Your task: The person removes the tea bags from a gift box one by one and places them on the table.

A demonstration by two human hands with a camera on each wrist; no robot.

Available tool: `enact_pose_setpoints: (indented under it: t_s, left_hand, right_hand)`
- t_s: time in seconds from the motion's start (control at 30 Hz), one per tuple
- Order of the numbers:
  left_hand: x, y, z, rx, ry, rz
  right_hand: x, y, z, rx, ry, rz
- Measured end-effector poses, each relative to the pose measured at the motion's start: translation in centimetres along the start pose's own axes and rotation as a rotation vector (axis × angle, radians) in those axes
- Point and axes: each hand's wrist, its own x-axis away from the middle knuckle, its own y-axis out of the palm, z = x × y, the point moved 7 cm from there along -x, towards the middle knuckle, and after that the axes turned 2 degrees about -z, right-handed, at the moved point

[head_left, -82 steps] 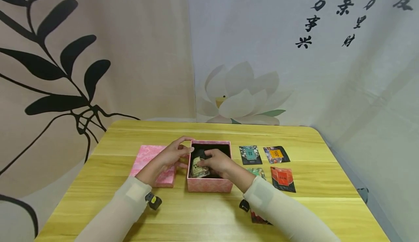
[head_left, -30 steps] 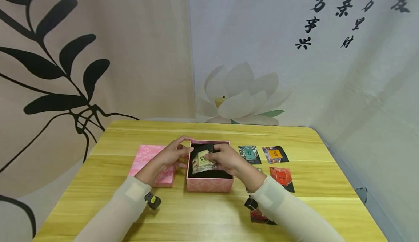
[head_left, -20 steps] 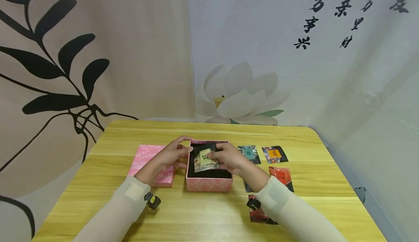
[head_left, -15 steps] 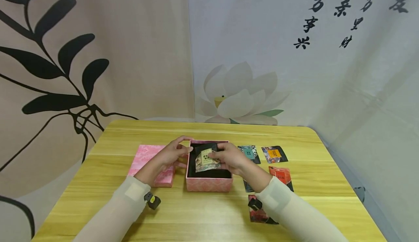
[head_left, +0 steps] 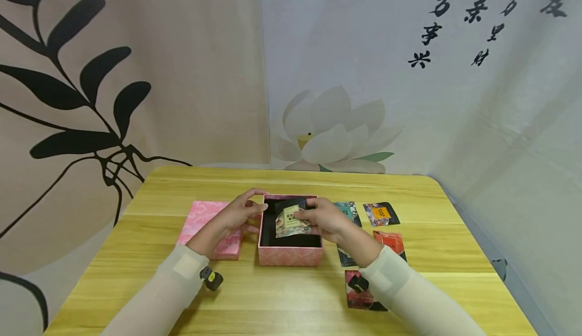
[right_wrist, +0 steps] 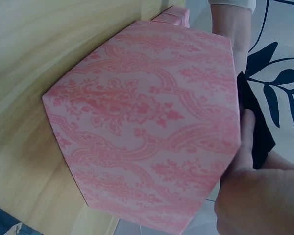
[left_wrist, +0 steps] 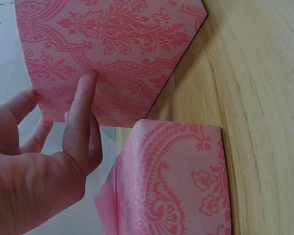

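A pink patterned box [head_left: 291, 256] stands uncovered mid-table, its inside black. My left hand [head_left: 238, 214] is at its left side; in the left wrist view its fairly straight fingers touch the outer wall, and the fingertip nearest the rim meets the edge. Between thumb and fingers my right hand [head_left: 327, 218] pinches a black sachet [head_left: 286, 227] with a cream label and a floral lower part. It is tilted over the box opening. In the right wrist view the sachet's dark back [right_wrist: 259, 134] shows beyond the box wall, partly behind the hand.
The pink lid [head_left: 204, 218] lies left of the box, partly under my left arm. Right of the box lie several flat sachets: teal [head_left: 349, 209], orange-labelled [head_left: 381, 213], red [head_left: 390, 243], a dark one [head_left: 345, 259] and a dark red one [head_left: 359, 298], some partly covered by my right arm.
The right hand has raised the sachet from deep inside the box and drawn it to the right, more of its face now showing. The left hand keeps its place at the box.
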Motion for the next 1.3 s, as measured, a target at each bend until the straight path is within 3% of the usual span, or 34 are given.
enact_pose_setpoints:
  t_s: [0.4,1.3]
  left_hand:
    - [-0.1,-0.1,-0.1,-0.001,0.006,-0.007]
    - [0.1,0.0,0.0,-0.028,0.008,-0.004]
  right_hand:
    - [0.6,-0.7,0.2,-0.026,-0.010,-0.036]
    - [2.3,-2.9,0.7,-0.040,-0.002,-0.010]
